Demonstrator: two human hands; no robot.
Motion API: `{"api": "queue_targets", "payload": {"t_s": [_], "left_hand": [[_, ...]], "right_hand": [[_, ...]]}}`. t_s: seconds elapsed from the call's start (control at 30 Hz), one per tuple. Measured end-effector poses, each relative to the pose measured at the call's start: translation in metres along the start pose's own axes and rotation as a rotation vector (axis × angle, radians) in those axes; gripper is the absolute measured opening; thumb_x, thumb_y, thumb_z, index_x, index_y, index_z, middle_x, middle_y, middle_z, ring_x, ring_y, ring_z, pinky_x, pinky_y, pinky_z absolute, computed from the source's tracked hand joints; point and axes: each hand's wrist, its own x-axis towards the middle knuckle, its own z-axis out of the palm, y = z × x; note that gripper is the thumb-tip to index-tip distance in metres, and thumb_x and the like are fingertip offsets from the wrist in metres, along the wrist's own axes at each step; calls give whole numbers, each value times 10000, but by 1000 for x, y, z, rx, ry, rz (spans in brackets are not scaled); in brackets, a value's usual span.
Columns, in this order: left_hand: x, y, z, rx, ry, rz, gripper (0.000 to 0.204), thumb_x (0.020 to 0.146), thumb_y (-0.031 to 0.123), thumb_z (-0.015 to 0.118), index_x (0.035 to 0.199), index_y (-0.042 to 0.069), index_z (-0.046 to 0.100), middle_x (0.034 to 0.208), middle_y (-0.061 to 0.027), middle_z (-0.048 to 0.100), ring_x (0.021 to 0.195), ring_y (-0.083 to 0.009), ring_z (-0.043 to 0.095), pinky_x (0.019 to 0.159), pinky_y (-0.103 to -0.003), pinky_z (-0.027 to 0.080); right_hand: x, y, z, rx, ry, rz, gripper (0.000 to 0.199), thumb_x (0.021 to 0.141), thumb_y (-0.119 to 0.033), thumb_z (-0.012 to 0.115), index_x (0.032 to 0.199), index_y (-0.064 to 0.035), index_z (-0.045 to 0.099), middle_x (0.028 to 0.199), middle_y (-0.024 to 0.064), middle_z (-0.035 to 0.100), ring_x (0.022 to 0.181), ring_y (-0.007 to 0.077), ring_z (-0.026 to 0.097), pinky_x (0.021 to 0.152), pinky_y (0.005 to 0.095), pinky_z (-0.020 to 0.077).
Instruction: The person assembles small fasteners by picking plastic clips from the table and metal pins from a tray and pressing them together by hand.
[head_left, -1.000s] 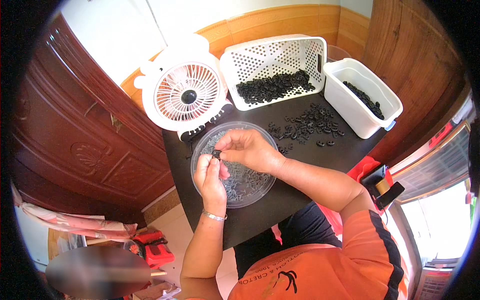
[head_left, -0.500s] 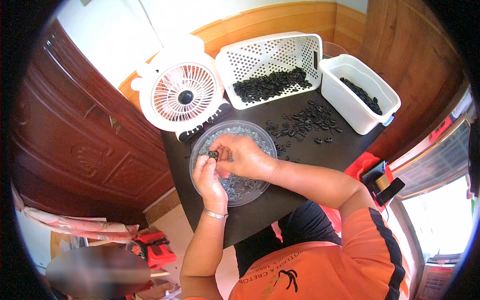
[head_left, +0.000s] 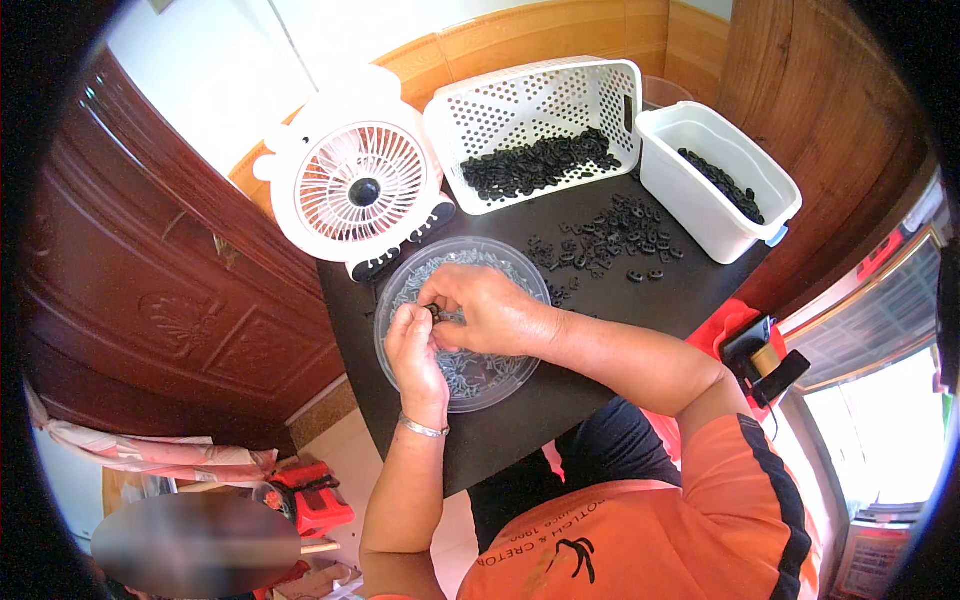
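Note:
My left hand (head_left: pixel 415 352) is closed on a small black plastic part (head_left: pixel 434 312), which shows only in part between the fingertips. From the right, my right hand (head_left: pixel 488 312) meets it with fingers pinched together at the same part; whether they also hold a screw is hidden. Both hands are over a round clear plastic tub (head_left: pixel 540 345) of small grey metal screws (head_left: pixel 462 378). Similar black parts (head_left: pixel 625 235) lie loose on the dark table, to the right of the tub.
A white fan (head_left: pixel 365 192) stands behind the tub at the left. Black parts fill the bottom of a white perforated basket (head_left: pixel 535 100) at the back and a white bin (head_left: pixel 700 215) at the back right. A brown wooden door (head_left: pixel 190 290) rises on the left.
My fingers have closed further over the black part, so less of it shows. The whole view has shifted slightly; the tub and baskets stay in place.

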Motion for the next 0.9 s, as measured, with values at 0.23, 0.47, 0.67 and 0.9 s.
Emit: {"api": "queue_targets", "payload": {"t_s": [0.23,0.47,0.67,0.9], "left_hand": [[-2,-4,0,39,47,6,181,897,197,494,842,34,552,690,-27,563,541,-90,504,475,-218,394],[-5,9,6,50,85,-29,232,881,223,488,717,59,500,584,-44,522,429,-143,492,395,-252,374],[-6,5,1,88,39,-2,240,873,225,490,707,53,498,573,-61,527,425,-158,504,391,-254,379],[-8,1,5,26,42,-6,211,864,191,485,733,33,534,582,-68,567,407,-118,470,396,-224,363]], "right_hand": [[-2,5,7,-166,67,-169,307,658,-130,700,939,-42,614,854,131,595,814,316,581,709,394,476],[-2,5,3,-145,-1,-185,281,688,-168,693,929,-43,618,775,108,613,776,306,597,701,388,480],[-2,4,0,-120,-47,-156,219,725,-166,658,903,-44,620,702,102,618,714,305,616,652,389,486],[-6,2,1,-203,-29,-165,133,726,-141,637,805,-39,605,680,118,609,654,310,615,599,396,489]]}}
